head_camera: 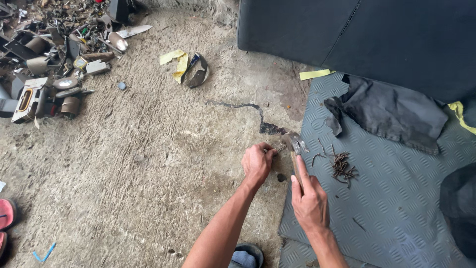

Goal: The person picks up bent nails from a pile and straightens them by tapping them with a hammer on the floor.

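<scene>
The left hand (256,162) pinches a nail (280,148) on the concrete floor (163,164) by the mat's (391,198) left edge. The right hand (310,201) grips a hammer (296,149) resting over it. A skewed blow could hit the fingertips or send the nail flying.

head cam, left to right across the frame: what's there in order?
Red sandal at the left edge → pile of scrap metal parts → yellow tape scraps → left hand → right hand gripping a hammer → heap of rusty nails → dark cloth.
</scene>
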